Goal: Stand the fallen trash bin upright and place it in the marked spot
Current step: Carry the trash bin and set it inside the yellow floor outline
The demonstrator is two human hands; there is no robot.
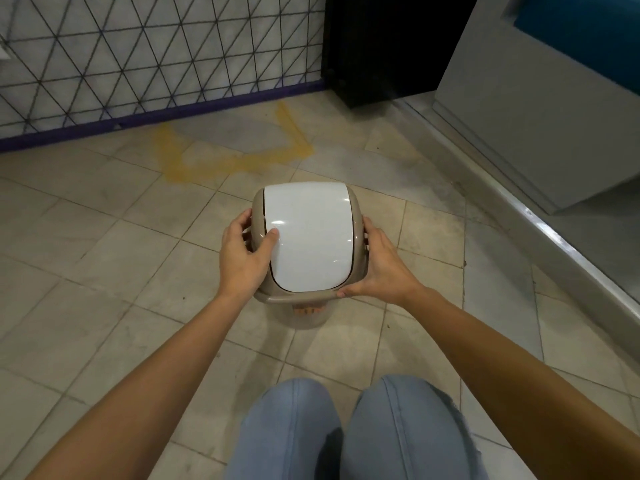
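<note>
Trash bin (304, 237): upright on the tiled floor (104, 271), white lid up, short of the mark.
Left hand (242, 251): fingers clamped on its left rim.
Right hand (381, 268): fingers clamped on its right rim.
Yellow mark (235, 161): near the floor's far edge, by the patterned wall (138, 46).

Two bare forearms, no sleeves in view, no watch, ring or band on either wrist. Left hand (242, 252) and right hand (382, 268) both bare, no gloves, nails short and unpainted where visible. Light blue jeans (349, 434) over both knees at the bottom edge, a stitched seam down each leg, fabric faded and softly creased. Bare toes (309, 310) just showing, partly hidden; footwear impossible to tell.
</note>
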